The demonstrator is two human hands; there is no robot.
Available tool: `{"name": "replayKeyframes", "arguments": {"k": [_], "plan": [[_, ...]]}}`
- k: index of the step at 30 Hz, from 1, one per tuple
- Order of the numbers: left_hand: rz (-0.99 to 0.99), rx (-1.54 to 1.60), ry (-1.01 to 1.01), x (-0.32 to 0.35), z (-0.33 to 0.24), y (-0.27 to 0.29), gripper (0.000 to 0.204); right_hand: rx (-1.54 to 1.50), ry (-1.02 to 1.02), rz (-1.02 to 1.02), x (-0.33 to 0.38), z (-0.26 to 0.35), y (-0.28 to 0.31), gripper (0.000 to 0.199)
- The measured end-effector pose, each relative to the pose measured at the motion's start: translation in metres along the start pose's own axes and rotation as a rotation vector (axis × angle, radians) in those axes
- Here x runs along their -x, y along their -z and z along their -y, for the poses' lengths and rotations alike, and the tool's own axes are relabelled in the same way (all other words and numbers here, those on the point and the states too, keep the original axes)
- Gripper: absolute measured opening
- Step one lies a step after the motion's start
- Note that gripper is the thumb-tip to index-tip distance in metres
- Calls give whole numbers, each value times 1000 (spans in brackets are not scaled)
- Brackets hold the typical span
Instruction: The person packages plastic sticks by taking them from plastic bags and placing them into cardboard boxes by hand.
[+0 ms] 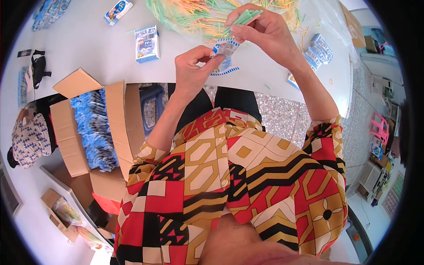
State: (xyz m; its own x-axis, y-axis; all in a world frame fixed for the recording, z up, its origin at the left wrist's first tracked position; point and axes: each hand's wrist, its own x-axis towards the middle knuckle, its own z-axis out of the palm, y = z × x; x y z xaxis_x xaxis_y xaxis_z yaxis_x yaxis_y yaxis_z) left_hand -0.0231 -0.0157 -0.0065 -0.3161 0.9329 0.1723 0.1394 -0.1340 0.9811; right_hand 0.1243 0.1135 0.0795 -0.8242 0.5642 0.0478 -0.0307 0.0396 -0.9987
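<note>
Above the table's near edge, my left hand [192,70] pinches a small blue-and-white plastic packet [225,47] by its side. The packet is tilted, with its upper end close to my right fingers. My right hand [270,39] is closed around a bunch of thin pale-green sticks [247,18], whose lower ends point toward the packet's top. Whether any stick tips are inside the packet, I cannot tell. Behind both hands a large heap of green, orange and yellow sticks [190,17] lies on clear plastic.
Blue-and-white packs [146,44] lie on the white table [176,33], with more packets [319,52] at the right. To my left stands an open cardboard box [117,119] full of blue packets [95,128]. A blue stool [150,104] is beside it. Another person [31,134] is at the far left.
</note>
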Motion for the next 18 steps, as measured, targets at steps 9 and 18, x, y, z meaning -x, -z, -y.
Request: {"name": "replayKeyframes", "arguments": {"k": [9,18], "plan": [[56,79,74,4,3,-5,10,111,886,146,-23,-23,5,14],[47,197,111,4,2,-3,11,380,303,28,10,-9,4,15]]}}
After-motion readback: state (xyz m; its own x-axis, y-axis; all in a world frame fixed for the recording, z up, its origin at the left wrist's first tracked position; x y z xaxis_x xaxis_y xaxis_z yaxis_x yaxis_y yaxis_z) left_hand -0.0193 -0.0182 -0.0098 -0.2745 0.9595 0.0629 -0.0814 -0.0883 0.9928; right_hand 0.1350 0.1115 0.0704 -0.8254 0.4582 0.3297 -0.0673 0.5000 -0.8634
